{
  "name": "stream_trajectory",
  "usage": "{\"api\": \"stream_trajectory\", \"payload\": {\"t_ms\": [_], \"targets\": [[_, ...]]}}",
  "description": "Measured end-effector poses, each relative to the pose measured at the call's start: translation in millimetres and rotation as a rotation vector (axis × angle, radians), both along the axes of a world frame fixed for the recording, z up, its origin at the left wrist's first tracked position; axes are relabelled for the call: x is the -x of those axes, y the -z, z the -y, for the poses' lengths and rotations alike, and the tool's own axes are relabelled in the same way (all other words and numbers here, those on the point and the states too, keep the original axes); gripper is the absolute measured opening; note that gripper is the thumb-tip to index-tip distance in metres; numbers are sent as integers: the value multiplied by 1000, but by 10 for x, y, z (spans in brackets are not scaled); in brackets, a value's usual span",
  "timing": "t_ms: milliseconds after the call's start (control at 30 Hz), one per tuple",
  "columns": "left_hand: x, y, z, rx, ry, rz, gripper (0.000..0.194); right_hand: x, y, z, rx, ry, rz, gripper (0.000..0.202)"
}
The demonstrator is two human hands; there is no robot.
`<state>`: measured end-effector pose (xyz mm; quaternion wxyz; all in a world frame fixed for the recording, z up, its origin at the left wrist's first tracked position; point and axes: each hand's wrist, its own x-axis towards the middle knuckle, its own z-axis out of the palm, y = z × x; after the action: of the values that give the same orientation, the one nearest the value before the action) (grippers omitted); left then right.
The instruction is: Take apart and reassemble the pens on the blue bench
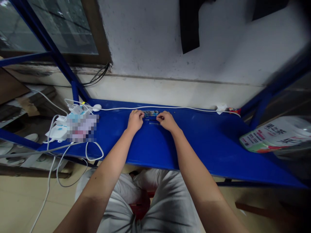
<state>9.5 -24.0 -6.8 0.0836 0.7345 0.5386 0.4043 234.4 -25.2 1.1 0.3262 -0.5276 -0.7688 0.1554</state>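
Several slim pens or pen parts [151, 113] lie side by side on the blue table [150, 145], between my hands. My left hand [136, 119] rests at their left ends with its fingers closed; whatever it pinches is too small to make out. From the right, my right hand [165, 120] pinches a thin dark rod [152, 120] just in front of the row. Another short thin piece [154, 123] lies on the table nearer to me, beside the right fingertips.
White power strips and cables [59, 129] crowd the left end of the table. A white cable [150, 107] runs along the back edge to a white plug [221, 108]. A large labelled bottle [274, 134] is at the right. Blue frame posts rise at both sides.
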Motion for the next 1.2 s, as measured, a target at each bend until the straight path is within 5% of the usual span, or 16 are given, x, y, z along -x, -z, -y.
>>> {"api": "stream_trajectory", "payload": {"t_ms": [267,533,1067,1200], "targets": [[-12,-5,12,16,15,-15,20,131,-71,132,-4,-161,155,5],[-52,-3,32,6,172,-50,17,120,-90,107,-71,2,59,7],[-117,1,51,79,235,97,17,165,-40,83,-36,-80,62,10],[-65,7,25,11,145,-12,17,159,-14,77,-5,-103,71,9]]}}
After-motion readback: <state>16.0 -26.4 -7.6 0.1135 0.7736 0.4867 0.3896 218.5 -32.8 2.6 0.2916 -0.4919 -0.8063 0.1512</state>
